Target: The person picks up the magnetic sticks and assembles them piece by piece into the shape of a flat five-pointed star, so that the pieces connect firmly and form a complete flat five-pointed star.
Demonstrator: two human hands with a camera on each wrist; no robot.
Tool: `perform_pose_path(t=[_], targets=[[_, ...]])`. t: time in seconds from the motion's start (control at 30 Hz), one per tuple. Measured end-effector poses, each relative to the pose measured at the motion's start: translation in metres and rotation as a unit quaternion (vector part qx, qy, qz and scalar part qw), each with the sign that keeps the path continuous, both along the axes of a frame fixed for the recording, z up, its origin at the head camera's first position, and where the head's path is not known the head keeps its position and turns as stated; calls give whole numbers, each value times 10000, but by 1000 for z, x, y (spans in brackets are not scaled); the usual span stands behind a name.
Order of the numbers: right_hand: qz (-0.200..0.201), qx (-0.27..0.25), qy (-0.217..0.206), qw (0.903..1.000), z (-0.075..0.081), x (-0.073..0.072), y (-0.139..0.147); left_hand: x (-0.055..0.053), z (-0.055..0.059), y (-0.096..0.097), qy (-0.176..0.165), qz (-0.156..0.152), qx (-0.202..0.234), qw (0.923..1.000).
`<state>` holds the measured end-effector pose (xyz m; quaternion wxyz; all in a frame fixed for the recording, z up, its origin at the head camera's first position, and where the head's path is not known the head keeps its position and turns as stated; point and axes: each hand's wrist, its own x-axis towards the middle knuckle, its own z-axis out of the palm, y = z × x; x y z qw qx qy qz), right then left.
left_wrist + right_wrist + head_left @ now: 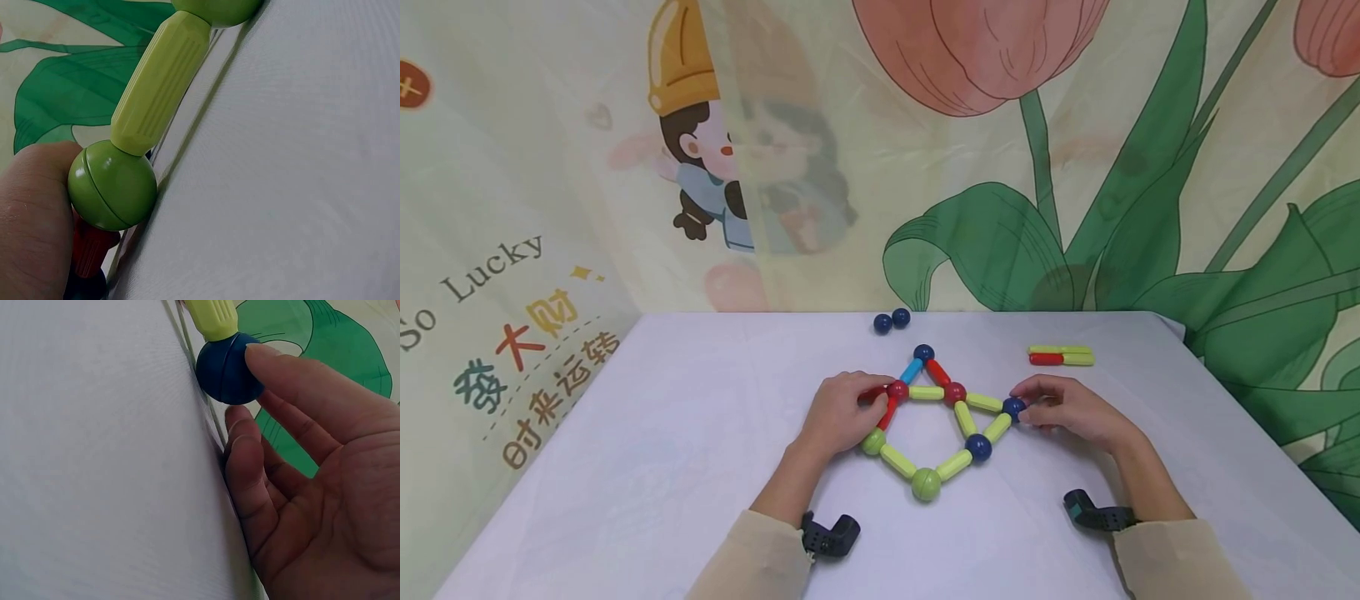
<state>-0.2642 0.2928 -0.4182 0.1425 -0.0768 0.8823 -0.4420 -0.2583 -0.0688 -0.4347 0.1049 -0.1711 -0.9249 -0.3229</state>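
A flat figure of magnetic rods and balls lies on the white table. My left hand (842,417) is at its left side, thumb and index finger round a red rod (871,395) that meets a red ball (898,390). Just below that hand sits a green ball (872,442), joined by a yellow-green rod (161,84) to a larger-looking green ball (927,484) in front. At the figure's right corner, my right hand (1075,408) pinches a dark blue ball (230,369) between thumb and fingers. Two yellow-green rods run from that ball into the figure.
Two loose dark blue balls (892,322) lie near the table's back edge. Several loose rods (1062,357), yellow-green and red, lie at the back right. Behind the table (625,467) hangs a printed cloth (820,167). Each wrist wears a black strap device (831,536).
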Motion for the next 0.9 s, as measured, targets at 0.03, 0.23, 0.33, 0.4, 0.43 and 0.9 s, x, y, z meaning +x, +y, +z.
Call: perform_pose_path(t=[0.03,0.23,0.33,0.4,0.43,0.9], targets=[[-8,5,15,10000,0,0,0,0,0,0,67,-3,-58,10000],[-117,12,104,9999,1,-2,-5,-1,0,-1,555,-2,-463,9974],[-234,-40,103,9997,2,-3,-9,-1,1,-2,636,-77,-483,9968],[-279,-69,132,9995,2,-3,-11,-1,1,-1,627,-144,-484,9968],[-327,-91,120,9994,2,-3,-12,-1,1,-1,624,-177,-501,9966],[399,-575,-233,9973,8,1,-20,1,5,0,624,4,-617,9961]])
